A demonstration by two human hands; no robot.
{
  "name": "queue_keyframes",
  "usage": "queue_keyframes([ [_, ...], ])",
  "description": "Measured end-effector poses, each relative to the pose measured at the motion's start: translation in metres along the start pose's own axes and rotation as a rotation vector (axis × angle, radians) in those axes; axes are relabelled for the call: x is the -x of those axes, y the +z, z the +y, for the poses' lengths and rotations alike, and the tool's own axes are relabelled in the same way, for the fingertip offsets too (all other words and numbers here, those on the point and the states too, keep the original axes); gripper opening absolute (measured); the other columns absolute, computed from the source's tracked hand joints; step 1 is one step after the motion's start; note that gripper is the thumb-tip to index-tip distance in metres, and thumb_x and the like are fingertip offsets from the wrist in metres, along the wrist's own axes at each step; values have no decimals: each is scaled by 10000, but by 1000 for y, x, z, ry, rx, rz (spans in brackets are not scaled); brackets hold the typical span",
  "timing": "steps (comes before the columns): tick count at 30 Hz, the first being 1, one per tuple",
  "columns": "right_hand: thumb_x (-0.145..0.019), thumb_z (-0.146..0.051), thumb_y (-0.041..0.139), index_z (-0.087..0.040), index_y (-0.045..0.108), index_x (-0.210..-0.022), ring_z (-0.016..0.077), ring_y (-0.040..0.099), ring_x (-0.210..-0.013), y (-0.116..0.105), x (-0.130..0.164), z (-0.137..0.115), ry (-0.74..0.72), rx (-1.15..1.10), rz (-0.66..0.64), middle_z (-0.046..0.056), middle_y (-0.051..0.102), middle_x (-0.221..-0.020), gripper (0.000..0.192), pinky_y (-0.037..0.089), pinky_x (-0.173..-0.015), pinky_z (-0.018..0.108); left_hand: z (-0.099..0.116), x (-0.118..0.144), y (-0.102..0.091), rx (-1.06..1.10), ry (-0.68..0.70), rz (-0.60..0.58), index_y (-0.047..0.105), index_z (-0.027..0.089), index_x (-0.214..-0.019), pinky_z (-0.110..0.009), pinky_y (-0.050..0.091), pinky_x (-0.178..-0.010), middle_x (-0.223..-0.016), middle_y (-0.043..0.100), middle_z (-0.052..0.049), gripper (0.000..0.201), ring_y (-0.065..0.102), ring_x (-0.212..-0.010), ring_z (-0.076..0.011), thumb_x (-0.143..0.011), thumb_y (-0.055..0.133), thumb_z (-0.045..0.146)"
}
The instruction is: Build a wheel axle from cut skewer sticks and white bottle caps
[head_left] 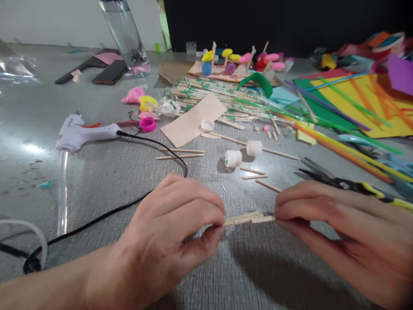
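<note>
Pinching both ends of a short stick bundle point(250, 218), I kept it just above the counter point(106, 181). My left hand point(174, 232) gripped its left end, my right hand point(325, 228) its right end. It looked like two or three sticks stuck together, though blur hid that. Behind lay white caps point(233, 158), scissors point(342, 183) and a glue gun point(84, 133).

A single head-worn camera looks forward and steeply down across a grey table point(97, 181), close enough that the left hand point(167, 241) and right hand point(342, 232) fill the bottom of the frame. The far table edge, a dark wall point(274, 21) and a clear bottle point(124, 34) lie at the top. The right side blurs towards the edge.
</note>
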State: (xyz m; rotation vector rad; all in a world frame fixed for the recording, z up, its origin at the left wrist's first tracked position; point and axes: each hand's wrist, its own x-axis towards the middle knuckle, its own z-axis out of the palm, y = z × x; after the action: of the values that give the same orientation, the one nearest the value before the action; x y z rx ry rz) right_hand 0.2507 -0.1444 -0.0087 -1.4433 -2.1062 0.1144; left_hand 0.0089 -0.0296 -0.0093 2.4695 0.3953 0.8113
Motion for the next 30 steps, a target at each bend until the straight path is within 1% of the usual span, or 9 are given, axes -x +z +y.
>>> queue_keyframes([
  [6, -1002, -157, 549, -241, 599, -1015, 105, 659, -858, -2, -2, 1, 11, 3, 2, -5, 666, -978, 99, 532, -711, 216, 0, 2, -1, -10, 19, -22, 614, 201, -894, -346, 488, -755, -893, 735, 36, 167, 684, -826, -141, -872, 631, 36],
  [10, -1012, -182, 553, -235, 607, -1030, 104, 657, -877, 0, -2, 1, -4, -11, -19, 2, 659, -984, 77, 535, -737, 200, 1, 2, -2, -23, 27, -24, 610, 203, -901, -348, 481, -764, -894, 739, 39, 162, 684, -820, -140, -878, 634, 45],
  [15, -1016, -196, 540, -245, 599, -1023, 121, 672, -830, 4, -3, -1, -30, -6, -12, 3, 674, -957, 77, 554, -698, 231, 1, -2, -1, -31, 32, -20, 615, 210, -895, -341, 474, -751, -886, 747, 31, 175, 687, -806, -145, -879, 617, 36],
  [22, -997, -183, 570, -240, 618, -1037, 129, 677, -807, 6, -4, -6, -34, 53, 24, 4, 683, -986, 84, 568, -666, 256, 2, -1, 0, -15, 7, -14, 619, 213, -883, -324, 467, -754, -866, 745, 30, 179, 690, -815, -139, -877, 618, 35],
  [26, -988, -153, 572, -232, 630, -1055, 136, 678, -850, 6, -3, -8, -50, 72, 8, 16, 678, -1030, 118, 567, -686, 255, 1, -1, 1, -11, 11, -2, 627, 198, -874, -324, 462, -757, -875, 748, 26, 159, 694, -824, -139, -875, 624, 39],
  [30, -1001, -151, 523, -239, 647, -1065, 128, 671, -879, 6, 0, -11, -93, 92, -10, 10, 680, -1046, 165, 561, -722, 242, 0, -1, 2, -12, 11, -12, 634, 186, -875, -316, 454, -774, -884, 746, 25, 144, 687, -841, -129, -872, 635, 41],
])
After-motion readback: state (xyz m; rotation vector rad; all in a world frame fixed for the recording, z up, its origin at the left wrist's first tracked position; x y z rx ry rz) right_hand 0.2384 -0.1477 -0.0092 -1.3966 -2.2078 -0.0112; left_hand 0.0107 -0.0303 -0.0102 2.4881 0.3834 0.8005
